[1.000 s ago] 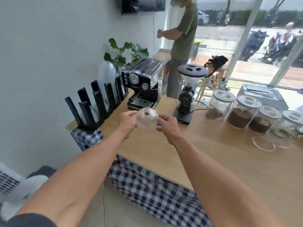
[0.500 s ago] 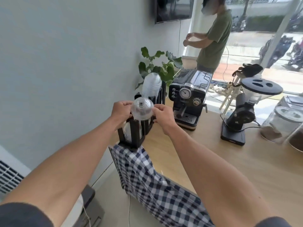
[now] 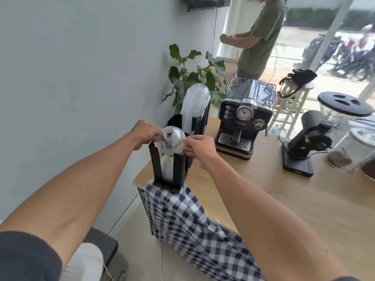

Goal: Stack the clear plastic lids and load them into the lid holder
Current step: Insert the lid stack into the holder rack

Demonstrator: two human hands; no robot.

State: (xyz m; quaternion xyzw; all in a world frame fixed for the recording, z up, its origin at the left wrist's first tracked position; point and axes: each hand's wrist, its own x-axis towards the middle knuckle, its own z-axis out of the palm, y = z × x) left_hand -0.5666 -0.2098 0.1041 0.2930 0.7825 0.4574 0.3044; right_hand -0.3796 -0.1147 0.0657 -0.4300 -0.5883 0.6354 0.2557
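Observation:
A stack of clear domed plastic lids (image 3: 171, 141) is held between my left hand (image 3: 143, 133) and my right hand (image 3: 197, 148). The stack's lower part sits inside the top of the nearest slot of the black lid holder (image 3: 157, 165), which stands at the left end of the wooden counter (image 3: 274, 199). More clear plastic shows lower down in that slot. A tall stack of clear lids (image 3: 194, 104) fills a slot farther back.
A black espresso machine (image 3: 244, 118) stands right of the holder, then a black grinder (image 3: 310, 138) and glass jars (image 3: 353, 151). A plant (image 3: 194, 76) is behind. A checked cloth (image 3: 192, 222) hangs at the counter's front. A person in a green shirt (image 3: 261, 35) stands beyond.
My view has turned left and closer to the holder. Both hands carried the lid stack from over the counter to the holder's nearest slot and lowered it in.

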